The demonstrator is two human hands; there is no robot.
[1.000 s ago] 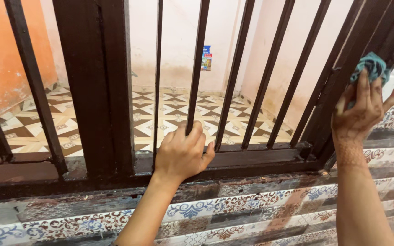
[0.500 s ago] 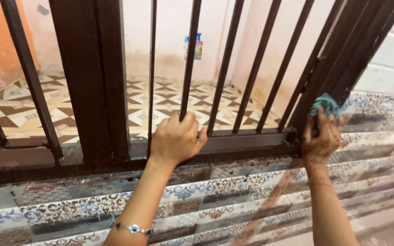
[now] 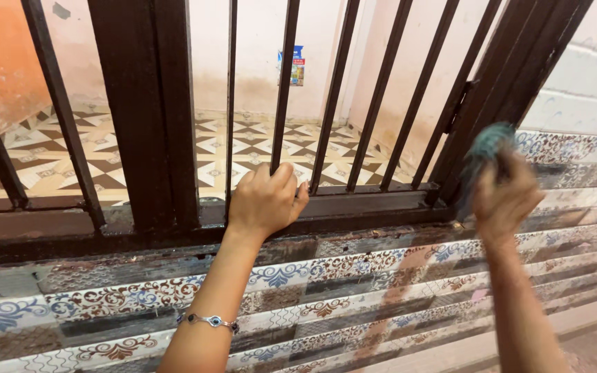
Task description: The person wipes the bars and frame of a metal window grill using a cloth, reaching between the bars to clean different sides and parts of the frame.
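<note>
Patterned tile steps are running below a dark brown metal gate (image 3: 143, 117); the left hand (image 3: 265, 202) is gripping a bar (fingers wrapped), the right hand (image 3: 504, 197) clutching a teal cloth (image 3: 486, 141) against the gate frame

1. This looks like the entrance of a home, seen from the steps outside.
2. A dark brown metal gate (image 3: 174, 117) of upright bars closes the doorway, with a hinge on its right-hand post.
3. Behind the bars lies a floor of patterned tiles (image 3: 257, 148) in brown, cream and beige, as in a house's porch or hall.
4. Pale pink plastered walls (image 3: 264, 48) enclose that floor, stained near the bottom, and an orange wall (image 3: 1, 62) stands at the left.
5. Below the gate, the step risers (image 3: 354, 276) carry ornamental tile strips, worn and dirty.
</note>
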